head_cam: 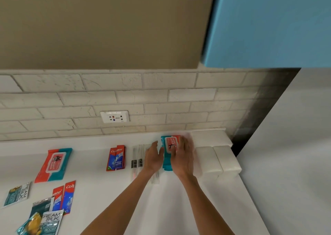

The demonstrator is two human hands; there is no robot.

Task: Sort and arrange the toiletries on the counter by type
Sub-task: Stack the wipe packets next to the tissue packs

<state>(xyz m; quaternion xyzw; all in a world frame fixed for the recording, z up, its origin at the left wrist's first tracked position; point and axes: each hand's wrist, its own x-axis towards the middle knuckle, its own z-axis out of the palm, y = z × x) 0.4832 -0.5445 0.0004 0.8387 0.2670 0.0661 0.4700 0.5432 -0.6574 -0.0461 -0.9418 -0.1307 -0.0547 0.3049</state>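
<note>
A teal and red wipes pack lies on the white counter near the back wall. My left hand touches its left edge with straight fingers. My right hand rests on its right side, fingers blurred. A second wipes pack lies at the left. Red and blue toothpaste sachets sit in the middle, and more toothpaste sachets lie lower left. Clear-wrapped toothbrushes lie beside my left hand. Cream Silk sachets and more of them lie at the bottom left.
White wrapped blocks stand in rows right of the wipes pack, by the counter's right edge. A wall socket sits in the tiled backsplash. A blue cabinet hangs overhead at right.
</note>
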